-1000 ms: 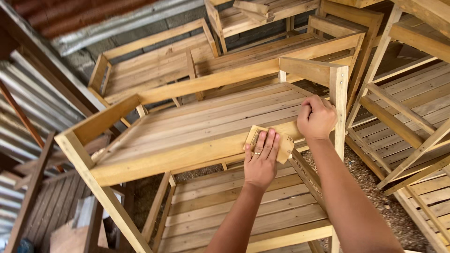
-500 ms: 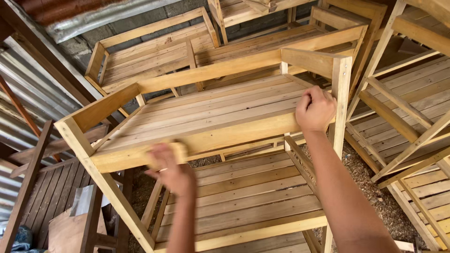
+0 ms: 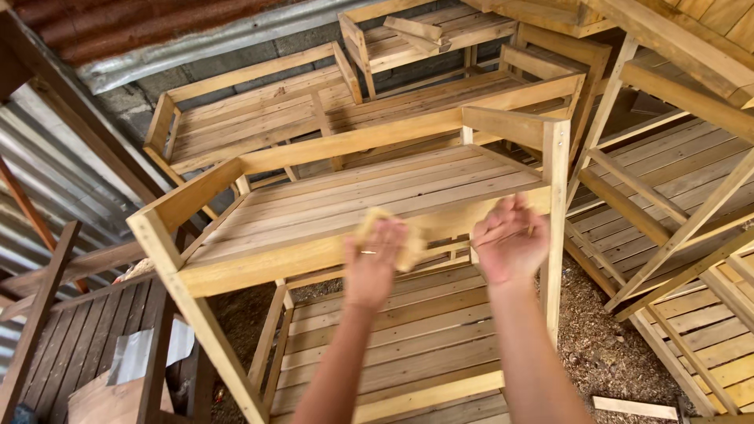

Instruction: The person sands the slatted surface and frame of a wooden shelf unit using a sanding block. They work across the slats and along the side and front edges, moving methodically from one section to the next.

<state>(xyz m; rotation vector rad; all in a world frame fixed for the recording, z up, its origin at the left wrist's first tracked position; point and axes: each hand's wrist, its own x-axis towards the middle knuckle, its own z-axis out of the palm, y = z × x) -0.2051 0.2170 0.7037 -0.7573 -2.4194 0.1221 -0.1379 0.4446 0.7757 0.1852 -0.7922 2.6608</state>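
Corrugated metal sheets [image 3: 157, 35] roof and wall a workshop packed with bare wooden frames, over a floor strewn with sawdust [image 3: 597, 345].

At the centre the left hand [image 3: 375, 263] is raised against the front rail [image 3: 314, 255] of the nearest wooden frame [image 3: 353, 204], its fingers lying flat over a small tan sanding pad [image 3: 393, 235] (blurred, so its edges are hard to make out). That hand presses the pad onto the rail; it looks flat on the pad rather than curled round it. Just to its right, the right hand [image 3: 510, 243] is at the same rail beside the corner post [image 3: 554, 228], fingers bent and blurred; whether it grips the wood or only rests against it cannot be told.

The frame itself is tilted, with a slatted deck of pale planks, raised side boards and a second slatted shelf [image 3: 385, 338] lower down, seen between the two forearms. Behind it stand more slatted frames of the same kind [image 3: 259, 118], stacked one beyond the other up to the wall. On the right, further frames [image 3: 675, 180] lean at angles, their legs and cross-braces crossing. A short offcut of wood [image 3: 635, 407] lies on the sawdust near the lower right. At the lower left are dark-stained planks [image 3: 71, 345] and a pale scrap of sheet [image 3: 149, 353] resting against them.
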